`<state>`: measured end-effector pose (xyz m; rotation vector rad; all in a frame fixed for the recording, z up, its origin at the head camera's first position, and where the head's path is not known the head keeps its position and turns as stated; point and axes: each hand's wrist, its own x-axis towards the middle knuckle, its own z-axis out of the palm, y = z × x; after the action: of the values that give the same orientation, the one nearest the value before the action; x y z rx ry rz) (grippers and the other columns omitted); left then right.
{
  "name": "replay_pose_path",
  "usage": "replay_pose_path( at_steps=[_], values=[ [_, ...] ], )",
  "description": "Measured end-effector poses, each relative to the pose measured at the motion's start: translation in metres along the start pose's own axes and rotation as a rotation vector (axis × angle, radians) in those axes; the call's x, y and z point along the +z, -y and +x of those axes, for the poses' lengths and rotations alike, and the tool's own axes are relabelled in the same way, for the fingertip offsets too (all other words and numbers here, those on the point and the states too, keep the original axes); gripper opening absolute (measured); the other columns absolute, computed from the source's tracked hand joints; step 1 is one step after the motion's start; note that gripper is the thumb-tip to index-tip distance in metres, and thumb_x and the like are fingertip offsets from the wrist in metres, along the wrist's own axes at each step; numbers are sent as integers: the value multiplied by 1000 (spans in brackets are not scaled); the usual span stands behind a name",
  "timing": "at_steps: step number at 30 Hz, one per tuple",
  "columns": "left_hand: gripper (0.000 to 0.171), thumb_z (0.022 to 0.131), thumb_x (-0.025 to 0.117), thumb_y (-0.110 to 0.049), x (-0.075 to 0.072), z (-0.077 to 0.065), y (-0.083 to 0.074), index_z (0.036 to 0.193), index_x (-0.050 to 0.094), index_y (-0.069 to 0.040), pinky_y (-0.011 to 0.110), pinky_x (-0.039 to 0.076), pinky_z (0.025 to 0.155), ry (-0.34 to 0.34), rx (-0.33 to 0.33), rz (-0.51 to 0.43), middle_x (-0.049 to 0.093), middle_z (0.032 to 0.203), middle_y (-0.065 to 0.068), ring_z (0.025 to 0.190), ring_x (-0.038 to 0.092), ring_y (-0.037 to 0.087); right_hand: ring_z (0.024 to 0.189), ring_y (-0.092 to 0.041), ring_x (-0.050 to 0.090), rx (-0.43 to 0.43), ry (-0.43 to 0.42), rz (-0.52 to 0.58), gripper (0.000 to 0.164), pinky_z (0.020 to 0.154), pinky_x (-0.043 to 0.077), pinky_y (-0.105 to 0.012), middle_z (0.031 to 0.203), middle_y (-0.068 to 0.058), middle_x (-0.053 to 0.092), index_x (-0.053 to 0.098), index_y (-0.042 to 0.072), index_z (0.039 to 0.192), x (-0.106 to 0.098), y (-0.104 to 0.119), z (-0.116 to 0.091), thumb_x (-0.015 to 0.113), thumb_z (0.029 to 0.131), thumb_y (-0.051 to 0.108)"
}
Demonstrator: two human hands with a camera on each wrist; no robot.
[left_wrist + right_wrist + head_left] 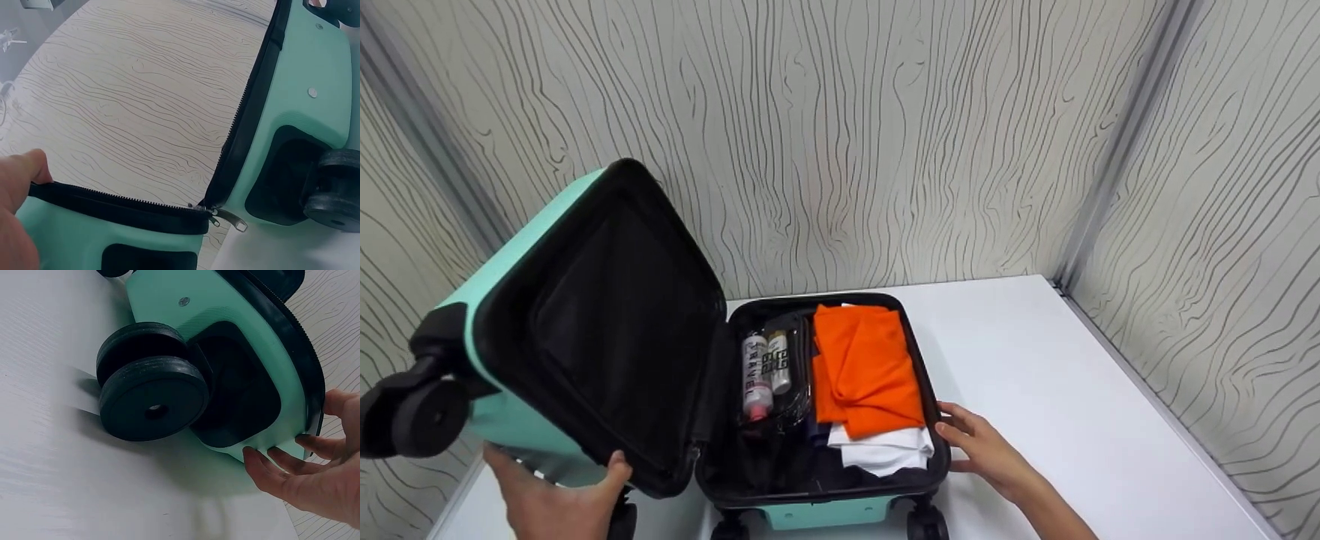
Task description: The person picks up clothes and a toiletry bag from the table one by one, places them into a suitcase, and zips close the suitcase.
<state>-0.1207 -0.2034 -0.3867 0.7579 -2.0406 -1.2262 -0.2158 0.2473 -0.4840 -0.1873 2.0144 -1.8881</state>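
A mint-green suitcase (825,514) lies opened, its lid (622,315) tilted up at the left. My left hand (562,499) grips the lid's near edge, thumb over the black rim and fingers beneath the shell. At the base's right side is my right hand (986,454), its spread fingertips touching the green outer wall and rim, as the right wrist view shows. Inside the base, a folded orange garment (874,367) lies on folded white cloth (885,454). Left of them sits a clear pouch (802,401) printed TRAVEL, holding a bottle (755,375) and a smaller white container (780,367).
Below the suitcase is a white table (1020,360), bounded by wood-grain patterned panels (847,150) behind and at both sides. Black wheels (152,396) stick out from the near end. Zipper pulls (230,219) hang at the hinge corner.
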Motion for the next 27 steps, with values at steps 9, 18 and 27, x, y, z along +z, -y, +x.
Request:
replay_pose_path(
  at_steps=[9,18,27],
  values=[
    [131,50,86,-11,5,-12,-12,149,4,-31,54,32,89,-17,161,-43,36,142,15,112,42,38,116,-28,50,2,-1,-2,66,87,48,-49,139,-29,36,19,-3,145,0,0,0,49,97,32],
    [130,50,86,-14,12,-27,-26,149,4,-32,59,37,87,22,260,-13,24,151,8,120,39,35,116,-28,50,-8,-11,4,66,86,49,-48,139,-29,36,19,-3,145,1,-2,-1,49,97,32],
    [111,50,76,-35,33,-34,-24,143,25,-3,34,37,104,-175,659,23,37,138,26,120,41,40,114,-25,51,-20,-25,-2,67,86,49,-46,136,-28,38,20,-6,144,3,-3,-1,49,96,32]
  ],
)
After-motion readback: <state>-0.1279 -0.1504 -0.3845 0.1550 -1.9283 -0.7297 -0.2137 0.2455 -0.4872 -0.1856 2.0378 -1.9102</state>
